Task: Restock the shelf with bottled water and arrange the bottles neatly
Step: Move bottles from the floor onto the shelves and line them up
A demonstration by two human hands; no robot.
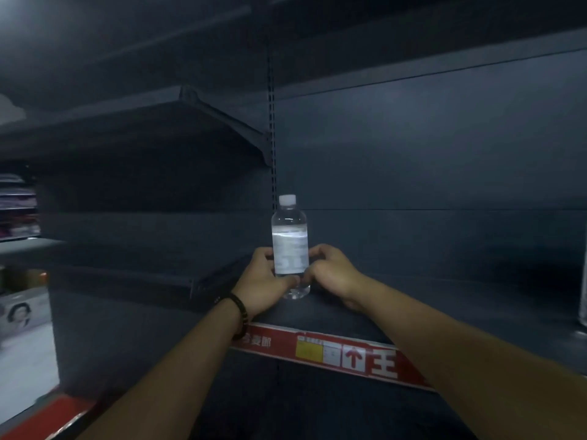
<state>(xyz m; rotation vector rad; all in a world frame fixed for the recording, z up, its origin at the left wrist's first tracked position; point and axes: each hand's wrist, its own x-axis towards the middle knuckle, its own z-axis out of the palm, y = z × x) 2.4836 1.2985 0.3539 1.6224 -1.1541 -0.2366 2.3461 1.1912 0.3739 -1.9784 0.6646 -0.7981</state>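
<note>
Because the lighting is dim, the label print on the water bottle [290,246] cannot be read, and the goods [17,211] at the left edge of the frame are blurred. A clear object [583,300] at the right edge is cut off. The bottle is seen upright at frame centre on the dark shelf [444,300], behind the red price strip [333,354]. It is gripped low between the left hand [262,284] and the right hand [330,271], fingers curled round its sides.
</note>
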